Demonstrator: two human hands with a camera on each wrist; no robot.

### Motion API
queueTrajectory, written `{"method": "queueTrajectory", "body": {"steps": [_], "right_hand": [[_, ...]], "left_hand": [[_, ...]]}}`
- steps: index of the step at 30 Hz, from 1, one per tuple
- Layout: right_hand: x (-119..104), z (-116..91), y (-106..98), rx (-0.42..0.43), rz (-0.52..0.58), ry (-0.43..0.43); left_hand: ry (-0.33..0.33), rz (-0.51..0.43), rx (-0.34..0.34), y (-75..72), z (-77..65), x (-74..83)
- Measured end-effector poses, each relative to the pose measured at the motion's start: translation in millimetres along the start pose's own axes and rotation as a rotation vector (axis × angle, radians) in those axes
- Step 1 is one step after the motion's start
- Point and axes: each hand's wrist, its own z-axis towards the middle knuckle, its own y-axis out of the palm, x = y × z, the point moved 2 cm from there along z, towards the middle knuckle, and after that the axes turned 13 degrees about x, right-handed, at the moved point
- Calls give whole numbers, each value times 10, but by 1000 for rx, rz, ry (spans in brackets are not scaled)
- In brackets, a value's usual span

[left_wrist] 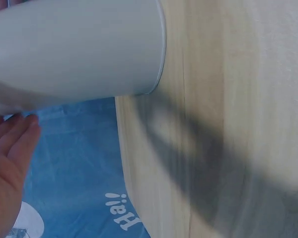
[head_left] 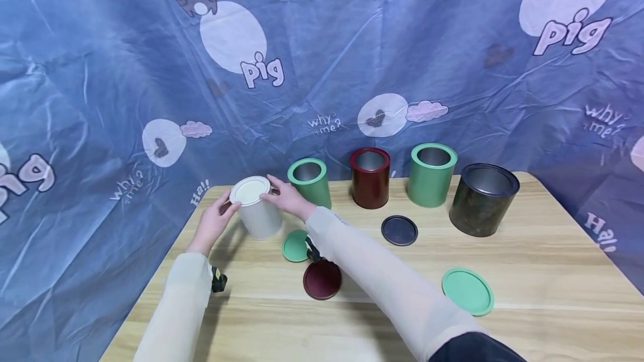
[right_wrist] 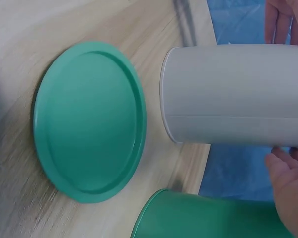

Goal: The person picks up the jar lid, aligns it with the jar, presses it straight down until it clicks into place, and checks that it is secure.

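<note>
A white can (head_left: 260, 219) stands upright at the table's far left with a white lid (head_left: 250, 190) on its top. My left hand (head_left: 213, 222) holds the left edge of the lid and rim, its fingers beside the can's upper end in the left wrist view. On the opposite edge, my right hand (head_left: 290, 199) has thumb and fingertips spread around the rim. The lid's edge is out of sight in both wrist views, so how firmly it sits cannot be told. Close to my right hand stands an open green can (head_left: 314, 186).
Further right stand a dark red can (head_left: 370, 183), a larger green can (head_left: 431, 180) and a black can (head_left: 480, 205), all uncovered. Lids lie in front: small green (head_left: 294, 246), dark red (head_left: 322, 281), black (head_left: 399, 230) and larger green (head_left: 468, 291). A blue printed cloth (head_left: 322, 71) hangs behind.
</note>
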Motion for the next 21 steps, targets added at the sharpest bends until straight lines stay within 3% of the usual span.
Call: {"method": "queueTrajectory", "body": {"steps": [4,12,17,21], "right_hand": [[48,-40,-15,-57,33,14],[103,-138,-106,-131,44,-10],[134,-183,-176,-170,5,-18],[160,-257,-248,-208,-64,-13]], "left_hand": [[17,-8,31,24,-62,16],[26,15,10,116,-200,13],[39,37,9,133,-281,0],[42,81,0,108,-425,19]]}}
